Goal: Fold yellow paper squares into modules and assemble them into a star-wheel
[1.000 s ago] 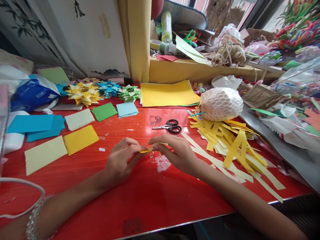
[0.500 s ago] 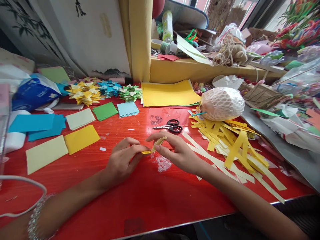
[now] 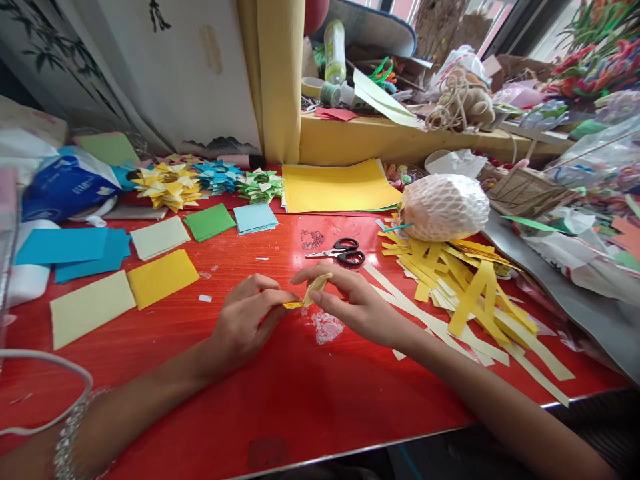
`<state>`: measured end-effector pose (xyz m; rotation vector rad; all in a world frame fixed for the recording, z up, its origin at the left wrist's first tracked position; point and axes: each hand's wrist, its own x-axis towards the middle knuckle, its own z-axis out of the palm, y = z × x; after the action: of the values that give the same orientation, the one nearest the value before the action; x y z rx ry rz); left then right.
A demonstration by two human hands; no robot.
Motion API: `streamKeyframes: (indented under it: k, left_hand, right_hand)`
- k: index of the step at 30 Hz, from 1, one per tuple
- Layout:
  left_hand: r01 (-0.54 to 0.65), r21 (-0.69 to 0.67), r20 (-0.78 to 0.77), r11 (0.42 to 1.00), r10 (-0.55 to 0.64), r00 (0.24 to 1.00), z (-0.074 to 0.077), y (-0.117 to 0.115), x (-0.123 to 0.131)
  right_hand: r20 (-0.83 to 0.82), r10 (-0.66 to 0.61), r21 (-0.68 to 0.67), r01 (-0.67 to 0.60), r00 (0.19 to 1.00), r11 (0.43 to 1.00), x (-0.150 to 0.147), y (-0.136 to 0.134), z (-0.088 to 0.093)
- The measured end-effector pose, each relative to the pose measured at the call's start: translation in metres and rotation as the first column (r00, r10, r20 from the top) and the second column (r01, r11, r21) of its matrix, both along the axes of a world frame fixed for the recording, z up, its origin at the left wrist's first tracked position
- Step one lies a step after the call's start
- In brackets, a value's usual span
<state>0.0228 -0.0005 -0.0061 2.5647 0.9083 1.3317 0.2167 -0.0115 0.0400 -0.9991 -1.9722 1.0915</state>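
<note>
Between my hands, over the middle of the red table, is a small folded paper piece (image 3: 315,288), pale yellow at its right part and deeper yellow at its left end. My left hand (image 3: 253,313) pinches the deeper yellow end between thumb and fingertips. On the pale end, the thumb and fingers of my right hand (image 3: 350,300) are closed around the fold. Fingers cover parts of the paper. Just beyond my hands lie black-handled scissors (image 3: 343,253), blades pointing left and slightly apart.
Yellow and cream paper strips (image 3: 465,293) are heaped at right beside a net-wrapped white bundle (image 3: 445,208). Cut paper rectangles (image 3: 164,279) lie at left. Folded paper stars (image 3: 167,187) and a stack of yellow sheets (image 3: 340,187) line the back. A white cable (image 3: 75,370) curves at left.
The pale part of the folded paper has tilted and shows more of its face. My right fingers have shifted very slightly left; my left hand stays almost where it was.
</note>
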Motion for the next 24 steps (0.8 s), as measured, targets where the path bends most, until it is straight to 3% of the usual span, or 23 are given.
streamKeyframes:
  k: [15,24]
  left_hand:
    - [0.006,-0.012,0.016,1.0,-0.006,1.0,0.0005,0.0004,0.0015]
    - [0.032,-0.034,0.037,0.999,-0.03,0.999,0.0012,0.0021,0.002]
  right_hand:
    - [-0.004,-0.062,0.057,0.062,0.998,0.996,-0.003,0.001,-0.0044]
    - [-0.072,-0.075,-0.056,0.071,0.995,0.996,-0.0026,0.0006,-0.0073]
